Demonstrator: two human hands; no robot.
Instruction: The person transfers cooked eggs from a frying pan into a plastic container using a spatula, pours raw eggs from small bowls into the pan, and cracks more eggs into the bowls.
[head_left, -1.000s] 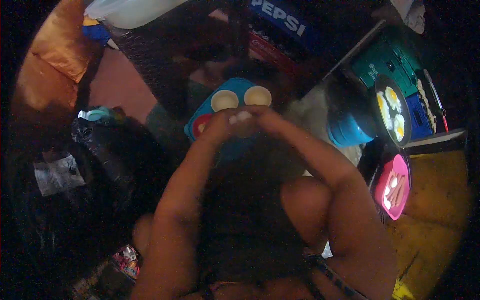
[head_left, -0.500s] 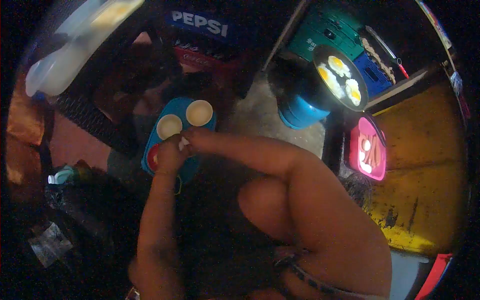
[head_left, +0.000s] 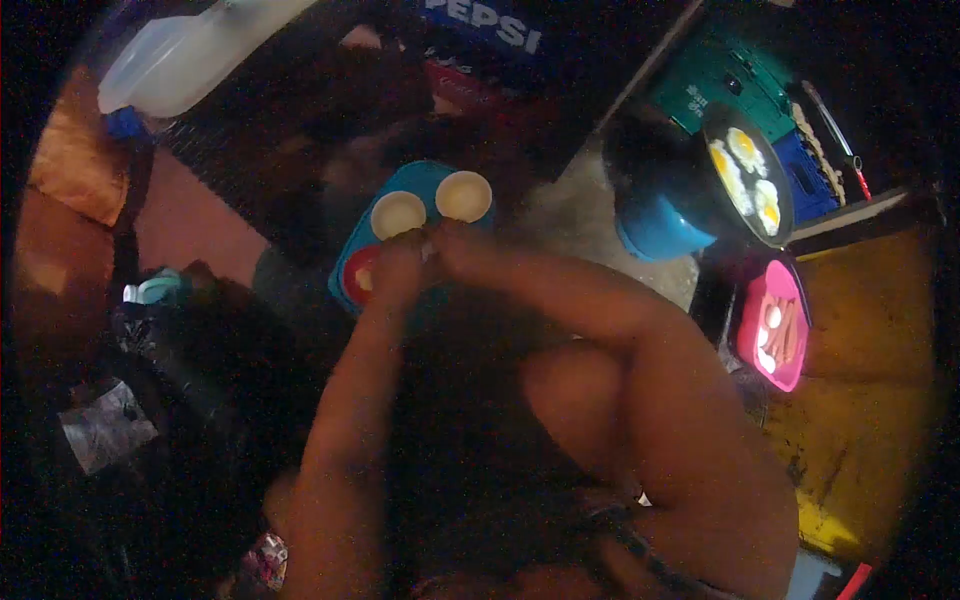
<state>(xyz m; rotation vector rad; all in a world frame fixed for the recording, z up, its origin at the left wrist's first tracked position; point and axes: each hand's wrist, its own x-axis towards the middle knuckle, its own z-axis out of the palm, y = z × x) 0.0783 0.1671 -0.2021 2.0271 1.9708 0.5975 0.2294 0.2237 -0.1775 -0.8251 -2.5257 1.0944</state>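
Observation:
My left hand (head_left: 398,262) and my right hand (head_left: 453,245) meet close together over a blue tray (head_left: 432,174). Their fingers are closed around something small and pale that I cannot make out; blur and the hands hide most of it. Just beyond them, two round cream-coloured cups or bowls (head_left: 398,214) sit on the tray. A red bowl (head_left: 352,282) with something pale inside lies beside my left hand, partly covered by it.
At right, a black pan (head_left: 787,205) holds several fried eggs (head_left: 742,150) above a blue rounded vessel (head_left: 660,228). A pink container (head_left: 795,375) holds white eggs and sausage-like pieces. Green (head_left: 735,85) and blue crates stand behind. A translucent tub (head_left: 180,65) is at upper left.
The view has shifted, so the tray, pan and container appear farther right. My hands stay together over the tray, and the pale bit between them shows less.

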